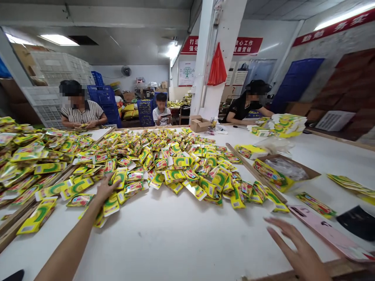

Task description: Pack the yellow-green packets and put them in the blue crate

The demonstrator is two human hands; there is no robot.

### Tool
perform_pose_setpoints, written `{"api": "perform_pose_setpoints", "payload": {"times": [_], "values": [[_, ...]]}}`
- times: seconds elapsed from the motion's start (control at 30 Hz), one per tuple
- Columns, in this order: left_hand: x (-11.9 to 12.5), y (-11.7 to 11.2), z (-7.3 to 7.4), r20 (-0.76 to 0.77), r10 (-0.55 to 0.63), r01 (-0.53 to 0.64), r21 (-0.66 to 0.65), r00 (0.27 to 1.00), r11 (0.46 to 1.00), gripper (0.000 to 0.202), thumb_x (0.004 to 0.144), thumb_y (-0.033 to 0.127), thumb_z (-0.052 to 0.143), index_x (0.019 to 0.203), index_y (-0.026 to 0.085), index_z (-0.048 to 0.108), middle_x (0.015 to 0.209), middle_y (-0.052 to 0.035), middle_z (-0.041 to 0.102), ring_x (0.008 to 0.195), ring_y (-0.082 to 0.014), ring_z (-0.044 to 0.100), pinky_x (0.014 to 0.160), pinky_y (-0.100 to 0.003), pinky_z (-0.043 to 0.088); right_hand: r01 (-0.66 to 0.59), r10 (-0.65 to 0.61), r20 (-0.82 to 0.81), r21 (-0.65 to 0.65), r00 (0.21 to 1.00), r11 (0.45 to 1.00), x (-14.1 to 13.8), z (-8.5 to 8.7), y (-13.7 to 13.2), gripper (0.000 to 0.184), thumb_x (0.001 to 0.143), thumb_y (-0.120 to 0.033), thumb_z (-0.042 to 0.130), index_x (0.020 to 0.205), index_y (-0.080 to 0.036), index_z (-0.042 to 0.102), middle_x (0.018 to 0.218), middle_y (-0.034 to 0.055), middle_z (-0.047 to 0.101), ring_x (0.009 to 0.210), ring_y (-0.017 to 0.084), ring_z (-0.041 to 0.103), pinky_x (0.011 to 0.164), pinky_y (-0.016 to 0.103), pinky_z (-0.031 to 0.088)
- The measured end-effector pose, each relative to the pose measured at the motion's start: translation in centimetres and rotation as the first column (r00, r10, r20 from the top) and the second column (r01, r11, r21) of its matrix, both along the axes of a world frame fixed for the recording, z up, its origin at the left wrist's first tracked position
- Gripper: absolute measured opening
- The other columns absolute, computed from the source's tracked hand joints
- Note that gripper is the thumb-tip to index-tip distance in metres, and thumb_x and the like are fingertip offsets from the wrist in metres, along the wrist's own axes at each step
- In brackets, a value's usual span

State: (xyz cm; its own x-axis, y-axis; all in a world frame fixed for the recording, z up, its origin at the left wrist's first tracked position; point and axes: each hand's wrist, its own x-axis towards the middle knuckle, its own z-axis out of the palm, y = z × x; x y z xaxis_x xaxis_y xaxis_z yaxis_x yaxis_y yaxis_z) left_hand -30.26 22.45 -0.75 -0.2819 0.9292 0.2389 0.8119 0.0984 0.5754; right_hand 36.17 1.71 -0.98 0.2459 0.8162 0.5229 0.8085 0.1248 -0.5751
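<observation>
A big heap of yellow-green packets (164, 164) covers the far half of the white table (181, 242). My left hand (104, 190) reaches out to the near left edge of the heap, fingers spread and resting on the packets there. It grips nothing that I can see. My right hand (295, 249) hovers low at the near right, fingers stretched out flat and empty, just left of a pink printed strip (328, 232).
A wooden slat (258, 175) bounds the heap on the right; beyond it stand an open cardboard box (285, 169) and loose packets (316, 205). More packets (26, 164) pile up at left. Three seated people work at the far side. A white pillar (213, 58) rises behind.
</observation>
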Motion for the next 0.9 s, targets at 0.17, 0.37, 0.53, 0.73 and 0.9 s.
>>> {"api": "perform_pose_setpoints", "payload": {"times": [0.17, 0.37, 0.53, 0.73, 0.9], "values": [[7.1, -0.9, -1.8, 0.169, -0.266, 0.259, 0.061, 0.949, 0.964, 0.068, 0.071, 0.058, 0.057, 0.129, 0.023, 0.05, 0.14, -0.0092, 0.04, 0.125, -0.0298, 0.042, 0.103, -0.042, 0.034, 0.034, -0.032, 0.018, -0.109, 0.999, 0.993, -3.0, 3.5, 14.8, 0.067, 0.078, -0.069, 0.038, 0.116, -0.02, 0.061, 0.131, 0.0147, 0.049, 0.125, 0.031, 0.042, 0.105, 0.047, 0.031], [8.4, -4.4, -2.2, 0.257, -0.304, 0.294, 0.077, 0.917, 0.953, 0.062, 0.071, 0.055, 0.06, 0.123, 0.023, 0.054, 0.138, -0.009, 0.043, 0.127, -0.0291, 0.04, 0.106, -0.044, 0.032, -0.056, 0.121, 0.122, -0.438, 0.985, 0.897, -9.2, 3.8, 21.8, 0.058, 0.073, -0.065, 0.057, 0.117, -0.026, 0.063, 0.138, 0.0124, 0.042, 0.127, 0.038, 0.036, 0.105, 0.061, 0.013], [11.0, -8.4, -1.8, 0.301, -0.429, 0.433, 0.058, 0.852, 0.9, 0.055, 0.074, 0.05, 0.061, 0.122, 0.024, 0.054, 0.132, -0.0066, 0.05, 0.124, -0.0281, 0.044, 0.106, -0.042, 0.033, -0.366, 0.419, 0.046, -0.403, 0.907, 0.839, -13.6, 2.2, 16.9, 0.048, 0.073, -0.054, 0.065, 0.113, -0.028, 0.065, 0.136, 0.0094, 0.038, 0.123, 0.031, 0.043, 0.103, 0.043, 0.033], [14.4, -12.6, -0.9, 0.292, -0.474, 0.491, 0.015, 0.831, 0.871, 0.05, 0.079, 0.047, 0.056, 0.124, 0.026, 0.053, 0.124, -0.0076, 0.054, 0.118, -0.0272, 0.049, 0.102, -0.043, 0.038, -0.551, 0.565, -0.095, -0.401, 0.819, 0.732, -14.6, 1.7, 9.4, 0.046, 0.075, -0.051, 0.064, 0.117, -0.031, 0.062, 0.132, 0.0067, 0.04, 0.116, 0.027, 0.051, 0.098, 0.039, 0.04], [14.6, -15.5, 0.6, 0.146, -0.364, 0.357, 0.07, 0.92, 0.931, 0.053, 0.082, 0.046, 0.053, 0.131, 0.026, 0.047, 0.137, -0.0097, 0.043, 0.128, -0.0314, 0.039, 0.104, -0.047, 0.035, -0.331, 0.353, 0.079, -0.204, 0.932, 0.921, -14.2, 3.9, 3.9, 0.039, 0.08, -0.047, 0.06, 0.113, -0.026, 0.062, 0.124, 0.0099, 0.05, 0.117, 0.031, 0.047, 0.098, 0.047, 0.036]]}}
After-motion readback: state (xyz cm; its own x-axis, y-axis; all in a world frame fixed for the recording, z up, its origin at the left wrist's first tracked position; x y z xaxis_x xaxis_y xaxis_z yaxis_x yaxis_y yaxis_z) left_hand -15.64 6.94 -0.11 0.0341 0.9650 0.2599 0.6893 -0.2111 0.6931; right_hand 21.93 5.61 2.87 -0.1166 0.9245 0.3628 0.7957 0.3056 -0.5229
